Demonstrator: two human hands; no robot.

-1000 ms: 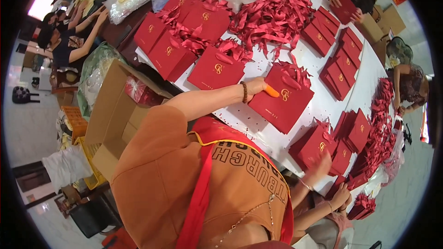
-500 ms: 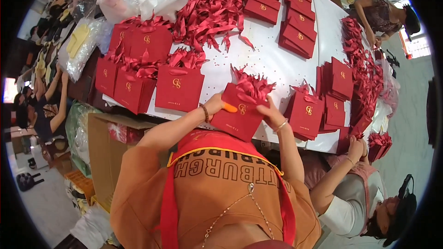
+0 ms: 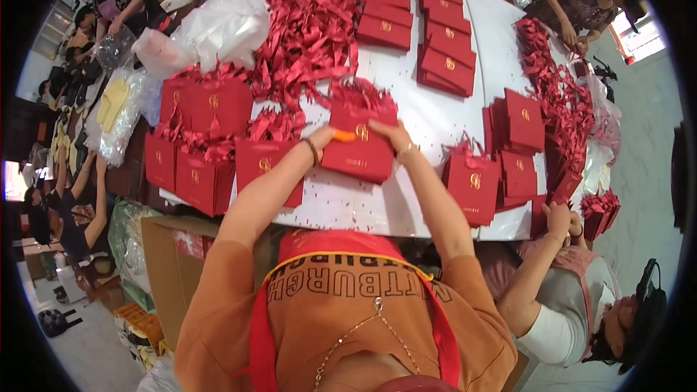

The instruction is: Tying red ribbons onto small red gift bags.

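Between my two hands is a stack of red paper gift bags (image 3: 357, 158) with gold lettering, held over the white table (image 3: 406, 210). Red ribbon handles bunch up at its far end. My left hand (image 3: 324, 142) grips the left side, an orange cover on its thumb lying across the front bag. On the opposite side my right hand (image 3: 393, 136) clasps the edge, thumb on top. Close by on the left, another red bag stack (image 3: 254, 163) is partly hidden by my left forearm. A pile of loose red ribbons (image 3: 312, 29) lies beyond the held stack.
More red bags stand in groups at left (image 3: 197, 178), right (image 3: 472, 185) and far right of centre (image 3: 446, 62). Clear plastic wrapping (image 3: 225, 25) sits at the far left. A cardboard box (image 3: 170, 254) is below the table's left edge. A co-worker (image 3: 566, 305) works at right.
Both my hands have moved the bag stack forward, away from my body and further over the table. My arms are more stretched out, and the view has shifted slightly.
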